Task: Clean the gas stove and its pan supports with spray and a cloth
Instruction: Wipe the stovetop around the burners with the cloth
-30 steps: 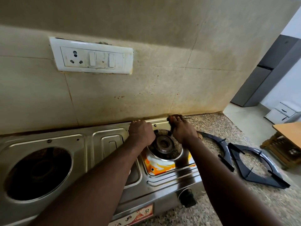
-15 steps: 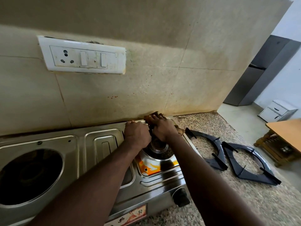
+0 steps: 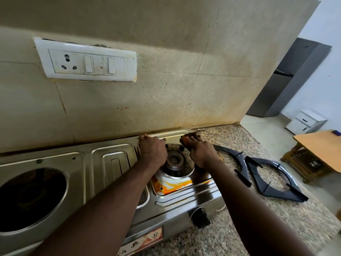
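A steel two-burner gas stove (image 3: pixel 110 163) sits on a speckled counter against the wall. My left hand (image 3: pixel 152 150) holds the stove's rear rim just left of the right burner (image 3: pixel 174 159), fingers curled over the edge. My right hand (image 3: pixel 203 152) presses a brown-orange cloth (image 3: pixel 192 134) onto the stove's rear right corner, with the fingers lying on top of it. Orange and white residue (image 3: pixel 173 185) lies in the tray in front of that burner. Two dark pan supports (image 3: pixel 273 182) lie on the counter to the right of the stove.
The left burner opening (image 3: pixel 33 198) is bare and dark. A black knob (image 3: pixel 201 218) sticks out of the stove front. A switchboard (image 3: pixel 86 60) hangs on the stained wall tiles. The counter (image 3: pixel 276 218) ends at right; beyond are a wooden table (image 3: pixel 317 146) and a fridge (image 3: pixel 287 80).
My right hand slid the cloth rightwards from behind the right burner to the stove's rear right corner. My left hand stayed on the rear rim.
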